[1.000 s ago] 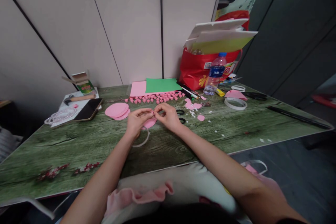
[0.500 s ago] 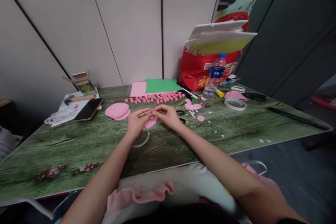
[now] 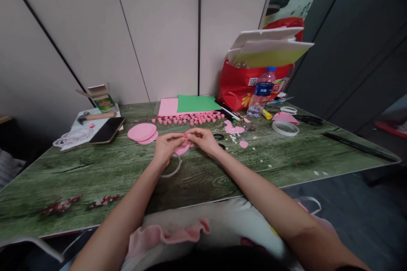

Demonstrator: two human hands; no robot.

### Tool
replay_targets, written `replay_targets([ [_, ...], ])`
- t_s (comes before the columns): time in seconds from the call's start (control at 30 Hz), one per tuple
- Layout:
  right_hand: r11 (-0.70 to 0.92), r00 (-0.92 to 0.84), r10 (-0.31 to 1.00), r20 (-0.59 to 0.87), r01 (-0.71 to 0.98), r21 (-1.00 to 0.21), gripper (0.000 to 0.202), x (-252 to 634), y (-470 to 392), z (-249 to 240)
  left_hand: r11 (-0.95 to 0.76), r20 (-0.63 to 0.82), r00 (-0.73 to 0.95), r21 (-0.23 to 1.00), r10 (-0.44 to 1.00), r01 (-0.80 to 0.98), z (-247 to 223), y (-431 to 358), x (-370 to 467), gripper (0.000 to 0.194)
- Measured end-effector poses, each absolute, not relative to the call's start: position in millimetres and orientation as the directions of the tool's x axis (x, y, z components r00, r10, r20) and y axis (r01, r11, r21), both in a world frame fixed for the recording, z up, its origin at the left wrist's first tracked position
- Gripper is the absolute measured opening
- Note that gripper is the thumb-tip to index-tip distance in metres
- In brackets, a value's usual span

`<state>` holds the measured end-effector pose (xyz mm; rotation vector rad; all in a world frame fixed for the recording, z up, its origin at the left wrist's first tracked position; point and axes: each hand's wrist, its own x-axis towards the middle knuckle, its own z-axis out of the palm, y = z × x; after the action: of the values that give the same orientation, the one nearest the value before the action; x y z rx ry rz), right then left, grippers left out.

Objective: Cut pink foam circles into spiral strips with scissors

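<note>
My left hand and my right hand meet over the middle of the table, their fingertips pinched together on a small pink paper piece. It looks like a rolled paper rose, though the fingers hide much of it. Directly under the hands lies a pink paper circle. A white tape roll sits partly beneath my left wrist. The black scissors' handles show beside my right hand. Behind the hands stand rows of small pink rolled roses. Left of them is a stack of pink paper circles.
At the back right are a red bag, a water bottle and a yellow glue stick. Another tape roll and paper scraps lie right. A phone, hammer and bead string are left.
My right-hand fingers have shifted slightly and curled more around the pink piece, while the left thumb has moved a little. The view has turned slightly; other things stay in place.
</note>
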<state>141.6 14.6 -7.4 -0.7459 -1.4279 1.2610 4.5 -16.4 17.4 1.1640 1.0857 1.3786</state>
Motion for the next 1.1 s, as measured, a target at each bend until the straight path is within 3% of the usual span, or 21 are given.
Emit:
replay_targets([
  [0.1, 0.279, -0.262, 0.914, 0.31, -0.151, -0.948, 0.022, 140.8, 15.4, -8.5, -0.07, 0.062, -0.046, 0.982, 0.997, -0.178, 16.0, -15.3, 4.2, 0.033],
  [0.3, 0.515, -0.27, 0.831, 0.487, 0.039, -0.856, 0.025, 140.6, 13.6, -12.9, -0.027, 0.02, -0.031, 0.972, 0.999, -0.235, 12.3, -12.2, 0.9, 0.03],
  [0.5, 0.725, -0.37, 0.687, 0.626, 0.413, -0.551, 0.009, 148.3, 31.3, -1.1, -0.153, 0.152, -0.079, 0.988, 0.985, 0.001, 6.6, -6.2, -3.0, 0.024],
  [0.6, 0.679, -0.373, 0.713, 0.594, 0.58, -0.45, 0.01, 155.3, 59.1, 16.2, -0.23, 0.247, -0.161, 0.966, 0.956, 0.115, 5.3, -2.7, -5.9, 0.018],
  [0.73, 0.508, -0.269, 0.813, 0.517, 0.761, -0.403, 0.013, 153.3, 97.4, 28.7, -0.251, 0.268, -0.213, 0.963, 0.94, 0.102, 5.9, -0.6, -8.5, 0.016],
  [0.93, 0.414, -0.252, 0.879, 0.404, 0.824, -0.386, 0.012, 132.0, 121.2, 11.0, -0.262, 0.293, -0.223, 0.952, 0.93, 0.161, 5.8, 0.4, -9.9, 0.014],
  [1.1, 0.377, -0.227, 0.892, 0.391, 0.851, -0.366, 0.011, 131.9, 125.9, -4.3, -0.262, 0.316, -0.233, 0.936, 0.92, 0.237, 6.7, 0.9, -10.0, 0.014],
])
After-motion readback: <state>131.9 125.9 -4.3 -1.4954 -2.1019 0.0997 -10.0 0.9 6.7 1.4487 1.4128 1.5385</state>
